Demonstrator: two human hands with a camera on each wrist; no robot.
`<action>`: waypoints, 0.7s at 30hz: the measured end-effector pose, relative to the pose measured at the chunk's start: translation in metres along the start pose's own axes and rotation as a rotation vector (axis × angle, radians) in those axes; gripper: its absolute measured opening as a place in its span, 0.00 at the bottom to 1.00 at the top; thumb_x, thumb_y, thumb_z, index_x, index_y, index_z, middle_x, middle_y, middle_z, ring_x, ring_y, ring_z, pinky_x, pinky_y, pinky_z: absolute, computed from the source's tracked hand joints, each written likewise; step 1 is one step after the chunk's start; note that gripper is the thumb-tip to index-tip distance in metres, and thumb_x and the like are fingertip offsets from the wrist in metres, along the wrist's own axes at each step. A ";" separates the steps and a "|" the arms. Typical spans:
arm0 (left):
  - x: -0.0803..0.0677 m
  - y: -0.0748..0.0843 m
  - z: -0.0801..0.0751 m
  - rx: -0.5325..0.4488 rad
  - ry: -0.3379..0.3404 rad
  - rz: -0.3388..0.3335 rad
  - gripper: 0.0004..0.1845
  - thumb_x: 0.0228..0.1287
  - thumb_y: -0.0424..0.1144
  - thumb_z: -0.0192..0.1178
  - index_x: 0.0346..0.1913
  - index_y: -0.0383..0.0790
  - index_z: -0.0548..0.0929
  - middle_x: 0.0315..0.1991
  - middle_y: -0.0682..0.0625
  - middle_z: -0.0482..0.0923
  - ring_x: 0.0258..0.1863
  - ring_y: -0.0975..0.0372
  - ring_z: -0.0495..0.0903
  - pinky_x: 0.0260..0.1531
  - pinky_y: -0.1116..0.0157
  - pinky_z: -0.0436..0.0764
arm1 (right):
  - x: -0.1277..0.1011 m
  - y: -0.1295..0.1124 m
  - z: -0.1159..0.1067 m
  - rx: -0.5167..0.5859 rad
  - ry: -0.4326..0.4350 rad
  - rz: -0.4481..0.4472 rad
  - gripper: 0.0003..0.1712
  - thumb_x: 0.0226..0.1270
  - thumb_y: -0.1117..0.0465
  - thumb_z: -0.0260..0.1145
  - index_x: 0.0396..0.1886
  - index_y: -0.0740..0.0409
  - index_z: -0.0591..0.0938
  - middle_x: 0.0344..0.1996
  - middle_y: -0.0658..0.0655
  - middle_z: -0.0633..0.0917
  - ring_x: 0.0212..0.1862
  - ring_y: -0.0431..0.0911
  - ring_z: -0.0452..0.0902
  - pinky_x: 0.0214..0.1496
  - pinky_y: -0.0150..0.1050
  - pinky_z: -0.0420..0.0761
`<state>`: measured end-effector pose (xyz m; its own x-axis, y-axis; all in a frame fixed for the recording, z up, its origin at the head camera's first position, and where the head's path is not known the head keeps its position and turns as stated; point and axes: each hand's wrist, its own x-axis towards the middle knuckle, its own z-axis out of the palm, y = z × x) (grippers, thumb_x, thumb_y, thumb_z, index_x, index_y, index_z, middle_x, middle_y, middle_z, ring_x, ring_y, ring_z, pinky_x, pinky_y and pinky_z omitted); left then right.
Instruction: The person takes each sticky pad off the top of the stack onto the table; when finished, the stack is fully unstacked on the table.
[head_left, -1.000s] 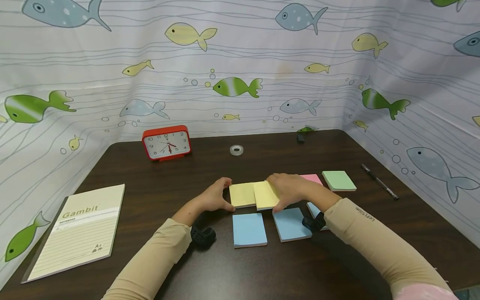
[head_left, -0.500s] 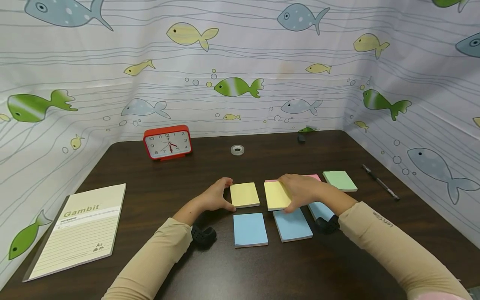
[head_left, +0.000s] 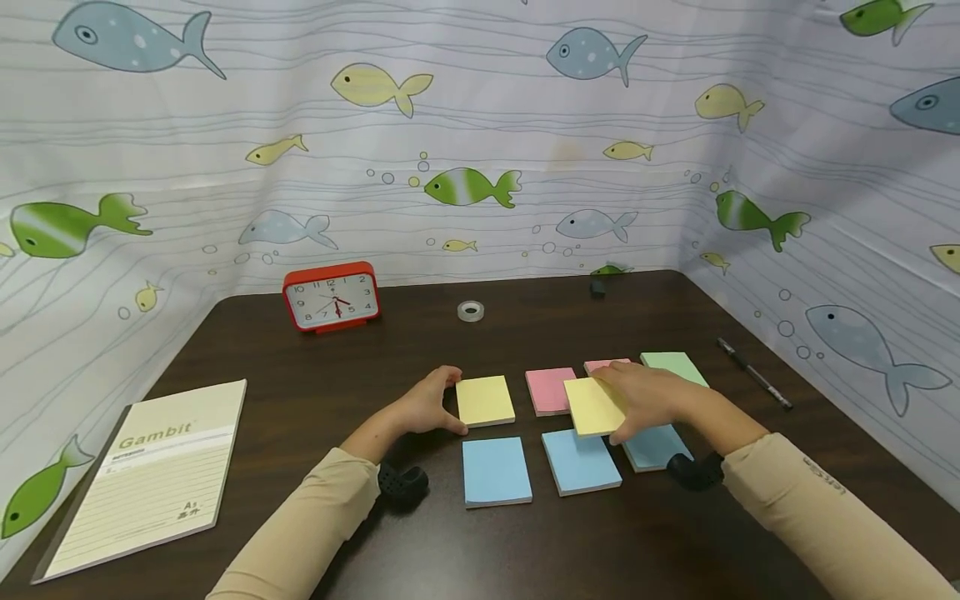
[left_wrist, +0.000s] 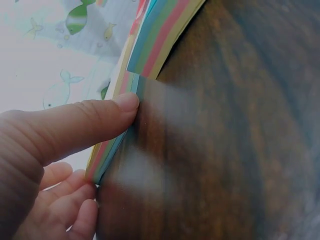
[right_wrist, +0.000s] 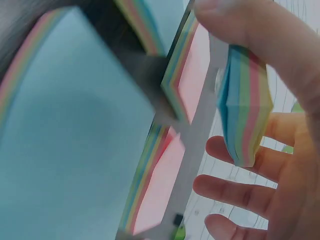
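My left hand (head_left: 426, 404) rests on the table at the left side of a yellow sticky note pad (head_left: 486, 402), gripping it between thumb and fingers. In the left wrist view the thumb (left_wrist: 95, 120) lies along that pad's multicoloured edge (left_wrist: 106, 157). My right hand (head_left: 652, 398) pinches a second yellow sticky note pad (head_left: 592, 407), raised above the table; the right wrist view shows its striped side (right_wrist: 247, 110). Below and behind this pad lie a middle blue pad (head_left: 581, 467), a right blue pad (head_left: 651, 450), and two pink pads, one left (head_left: 546, 392), one partly hidden (head_left: 600, 364).
A left blue pad (head_left: 497, 472) lies in front of the left yellow pad. At the right are a green pad (head_left: 675, 364) and a pen (head_left: 753, 373). A notebook (head_left: 150, 475) lies far left; a red clock (head_left: 332, 297) and a tape roll (head_left: 470, 312) stand behind.
My right hand has carried its yellow pad rightward, away from the left yellow pad, uncovering the left pink pad and more of the middle blue one. My left hand keeps its place.
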<state>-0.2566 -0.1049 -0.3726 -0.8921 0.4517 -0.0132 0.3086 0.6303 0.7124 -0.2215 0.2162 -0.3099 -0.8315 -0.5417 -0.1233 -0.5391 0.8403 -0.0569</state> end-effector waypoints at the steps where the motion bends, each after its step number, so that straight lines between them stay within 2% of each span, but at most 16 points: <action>1: 0.000 0.000 0.000 -0.003 0.000 0.000 0.45 0.34 0.36 0.73 0.58 0.31 0.60 0.55 0.41 0.62 0.56 0.52 0.62 0.54 0.57 0.60 | -0.003 0.003 0.001 0.003 0.000 0.008 0.49 0.30 0.43 0.72 0.54 0.63 0.68 0.40 0.52 0.73 0.35 0.44 0.65 0.27 0.36 0.66; 3: -0.001 0.001 0.000 -0.007 0.000 -0.003 0.45 0.34 0.36 0.73 0.58 0.31 0.60 0.55 0.41 0.62 0.56 0.52 0.62 0.54 0.57 0.60 | -0.009 0.009 0.003 0.018 0.008 0.025 0.49 0.29 0.44 0.73 0.54 0.62 0.68 0.37 0.50 0.72 0.33 0.43 0.64 0.26 0.36 0.66; 9: -0.001 0.004 0.001 -0.006 0.004 -0.007 0.45 0.34 0.36 0.73 0.58 0.31 0.60 0.55 0.40 0.62 0.56 0.52 0.62 0.54 0.57 0.60 | -0.027 0.022 0.008 0.048 0.047 0.071 0.52 0.26 0.42 0.74 0.54 0.63 0.66 0.36 0.52 0.72 0.33 0.44 0.66 0.28 0.36 0.68; 13: 0.001 0.004 0.002 -0.004 0.000 -0.002 0.45 0.33 0.36 0.73 0.57 0.30 0.60 0.55 0.40 0.62 0.56 0.51 0.62 0.54 0.57 0.60 | -0.038 0.031 0.010 0.071 0.062 0.089 0.51 0.28 0.44 0.74 0.54 0.64 0.66 0.35 0.52 0.71 0.32 0.44 0.65 0.27 0.36 0.68; 21: 0.000 0.000 0.002 0.017 0.012 0.000 0.44 0.34 0.37 0.73 0.58 0.31 0.61 0.55 0.41 0.62 0.56 0.52 0.62 0.53 0.57 0.61 | -0.053 0.051 0.012 0.085 0.047 0.125 0.50 0.30 0.45 0.73 0.54 0.66 0.66 0.39 0.56 0.71 0.33 0.45 0.66 0.28 0.37 0.68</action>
<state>-0.2556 -0.1038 -0.3741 -0.8961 0.4439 -0.0046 0.3139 0.6408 0.7006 -0.2030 0.2883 -0.3182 -0.8979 -0.4312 -0.0886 -0.4191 0.8990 -0.1275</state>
